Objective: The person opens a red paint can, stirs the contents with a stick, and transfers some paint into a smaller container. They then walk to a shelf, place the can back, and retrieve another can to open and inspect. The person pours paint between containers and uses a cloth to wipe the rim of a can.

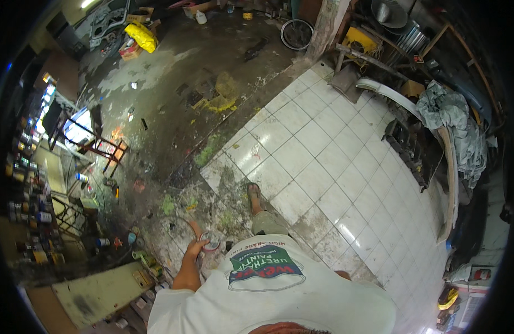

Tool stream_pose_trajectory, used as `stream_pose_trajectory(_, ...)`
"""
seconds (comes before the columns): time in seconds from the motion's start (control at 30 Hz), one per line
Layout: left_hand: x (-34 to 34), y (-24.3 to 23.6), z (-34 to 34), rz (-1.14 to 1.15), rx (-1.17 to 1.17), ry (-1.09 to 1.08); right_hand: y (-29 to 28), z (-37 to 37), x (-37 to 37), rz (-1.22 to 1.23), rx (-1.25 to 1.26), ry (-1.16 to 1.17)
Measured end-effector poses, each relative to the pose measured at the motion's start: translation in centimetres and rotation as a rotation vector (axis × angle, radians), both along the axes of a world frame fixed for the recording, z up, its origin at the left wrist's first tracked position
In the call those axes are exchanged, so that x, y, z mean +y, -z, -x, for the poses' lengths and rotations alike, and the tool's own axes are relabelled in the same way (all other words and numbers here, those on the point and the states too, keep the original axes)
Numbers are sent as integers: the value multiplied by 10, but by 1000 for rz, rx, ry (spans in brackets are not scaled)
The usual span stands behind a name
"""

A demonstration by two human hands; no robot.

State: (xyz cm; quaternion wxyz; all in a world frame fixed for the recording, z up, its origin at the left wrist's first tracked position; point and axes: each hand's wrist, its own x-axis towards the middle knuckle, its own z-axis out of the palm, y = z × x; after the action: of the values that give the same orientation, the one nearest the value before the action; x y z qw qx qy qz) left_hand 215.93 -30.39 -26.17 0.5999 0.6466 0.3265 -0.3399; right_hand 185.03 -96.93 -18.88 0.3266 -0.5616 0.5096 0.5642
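Observation:
My left hand (195, 248) is out in front of my left side, its fingers closed round the rim of a round can (210, 241). The can is pale grey on top with some red at its edge; its contents are too small to make out. A tan strip (195, 227) shows just beyond the fingers, and I cannot tell whether it is held. My white T-shirt (324, 295) fills the lower middle. Of my right arm only a bit of skin (344, 275) shows at the shirt's edge; the right hand is hidden.
On the left, a greenish bench (95, 289) stands near shelves of several cans (37, 217). Ahead left is a dark red stool (95, 146). White tiles (307, 161) meet stained concrete (173, 83). A wheel (296, 34) leans by a post; dark car parts (415, 150) lie right.

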Motion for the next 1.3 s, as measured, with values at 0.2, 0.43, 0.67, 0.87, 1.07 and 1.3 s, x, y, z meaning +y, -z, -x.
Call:
stream_pose_trajectory(0.2, -9, -98, -72, 148, 127, -305, 56, -217, -36, -37, -119, -279)
stream_pose_trajectory(0.43, -8, -112, -261, 123, 154, -326, 83, -753, -62, -101, -441, -782)
stream_pose_trajectory(0.67, -14, -64, -505, 142, 145, -327, -61, -1192, 78, -29, -1313, -831)
stream_pose_trajectory(0.87, 2, -32, -760, 178, 127, -241, 31, -1263, 38, 125, -1360, -751)
stream_pose_trajectory(1.07, 21, -29, -1036, 88, -133, -90, 36, -1146, -20, 284, -590, -640)
stream_pose_trajectory(1.3, -94, -145, -1322, -132, -228, 73, 57, -1116, -25, 178, -297, -424)
